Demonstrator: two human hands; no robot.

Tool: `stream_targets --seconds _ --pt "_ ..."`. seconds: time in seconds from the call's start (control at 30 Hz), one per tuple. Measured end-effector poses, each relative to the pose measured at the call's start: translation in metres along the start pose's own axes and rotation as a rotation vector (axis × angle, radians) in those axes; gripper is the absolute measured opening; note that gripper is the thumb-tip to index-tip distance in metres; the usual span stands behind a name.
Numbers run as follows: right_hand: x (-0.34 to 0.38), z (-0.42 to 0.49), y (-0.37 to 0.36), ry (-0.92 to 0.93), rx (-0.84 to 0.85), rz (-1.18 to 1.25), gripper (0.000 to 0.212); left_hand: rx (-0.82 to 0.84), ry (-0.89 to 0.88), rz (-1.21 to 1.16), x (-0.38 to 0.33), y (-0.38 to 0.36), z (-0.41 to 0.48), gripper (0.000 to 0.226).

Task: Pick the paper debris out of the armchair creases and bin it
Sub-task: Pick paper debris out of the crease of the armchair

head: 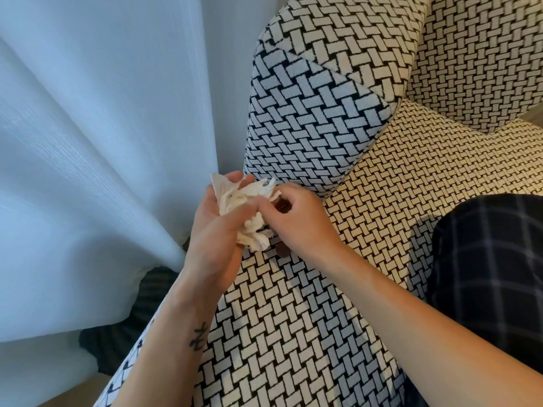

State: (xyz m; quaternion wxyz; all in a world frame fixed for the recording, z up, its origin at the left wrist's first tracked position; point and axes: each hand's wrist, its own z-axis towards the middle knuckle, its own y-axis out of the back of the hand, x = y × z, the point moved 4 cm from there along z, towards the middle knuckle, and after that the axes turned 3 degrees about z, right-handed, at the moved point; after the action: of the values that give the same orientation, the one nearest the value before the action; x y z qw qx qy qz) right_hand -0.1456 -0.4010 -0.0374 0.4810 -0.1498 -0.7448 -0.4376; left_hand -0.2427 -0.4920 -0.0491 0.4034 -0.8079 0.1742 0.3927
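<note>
A wad of crumpled white paper [235,198] is being held in the left hand [216,233], whose fingers are being curled round it from below and from the curtain side, so that torn tufts are sticking out above the fingertips and below the palm; the right hand [298,220] is being kept against the other edge of the same wad, its fingers bent and its fingertips pinching the paper; both hands are thus being closed on the one bundle, which is being carried just above the armchair [293,318], over the spot where the seat cushion is meeting the rounded side arm; the chair's cover is being shown as a black-and-cream woven pattern; a small brown disc [282,249] is lying on the seat just beneath the hands, and a second brown patch is being half hidden under the right fingers, too covered to be made out; a pale sheer curtain [88,142] is hanging beside the chair; a dark checked cloth [484,274] is lying over the seat near the right forearm; a small tattoo [199,336] is being shown on the left forearm.
</note>
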Motion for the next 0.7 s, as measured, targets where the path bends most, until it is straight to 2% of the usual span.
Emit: stream_targets --seconds 0.13,0.3,0.43,0.5,0.6,0.7 --pt "0.001 0.003 0.004 -0.037 -0.012 0.087 0.024 0.031 -0.036 -0.001 -0.001 -0.001 -0.001 0.06" --pt "-0.007 0.01 0.008 0.009 0.018 0.036 0.012 -0.116 -0.054 -0.001 -0.003 0.011 0.002 0.062" --pt "-0.006 0.016 0.009 0.044 0.112 -0.046 0.026 -0.227 -0.084 -0.026 -0.004 0.017 0.003 0.059" --pt "0.001 0.018 0.011 0.096 0.134 -0.17 0.03 -0.269 -0.089 -0.057 -0.003 0.019 0.005 0.058" --pt "0.013 0.023 0.009 0.252 0.121 -0.547 0.035 -0.305 -0.088 -0.072 -0.002 0.021 0.006 0.058" --pt "0.022 0.032 0.0 0.331 0.139 -0.839 0.041 -0.324 -0.081 -0.074 -0.001 0.021 0.004 0.06"
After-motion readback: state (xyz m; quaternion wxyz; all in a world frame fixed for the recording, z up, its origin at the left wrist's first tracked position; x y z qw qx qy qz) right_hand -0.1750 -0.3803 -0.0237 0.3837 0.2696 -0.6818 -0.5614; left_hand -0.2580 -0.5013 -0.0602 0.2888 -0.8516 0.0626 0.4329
